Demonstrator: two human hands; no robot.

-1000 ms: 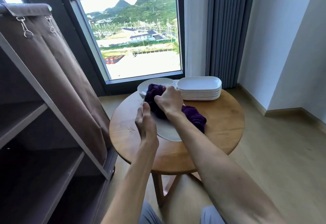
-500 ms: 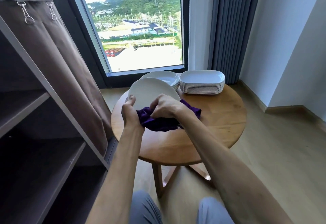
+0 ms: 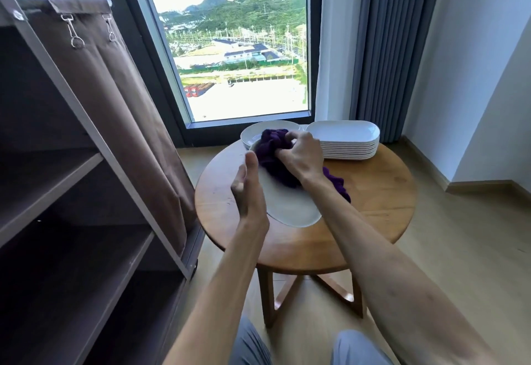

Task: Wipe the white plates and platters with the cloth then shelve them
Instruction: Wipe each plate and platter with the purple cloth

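1. White plate [image 3: 290, 205] lies over the round wooden counter [image 3: 373, 192], between the 2 hands, with its left edge against the left hand [image 3: 248, 189] and its far part under the purple cloth [image 3: 273, 155].
2. Right hand [image 3: 301, 153] sits on top of the cloth, fingers curled into the bunched fabric and gripping it against the plate's far end. A tail of the cloth trails out past the right wrist toward the counter's middle.
3. Left hand stands edge-on at the plate's left rim, thumb pointing up and away. Its fingers are behind the palm from this view, so whether they curl under the plate or lie straight against it cannot be told.
4. Both forearms reach forward from the bottom of the view, the right one crossing over the near right part of the plate.
5. Behind the cloth sits a stack of round white plates [image 3: 253, 135], partly covered by it. Just to its right, near the right hand, stands a stack of oblong white platters [image 3: 347, 142].
6. A dark shelf unit [image 3: 71, 192] with a brown fabric cover stands to the left of the counter, cut off by the frame edge.
7. Whether the plate rests flat on the counter or is tilted above it is hard to make out.
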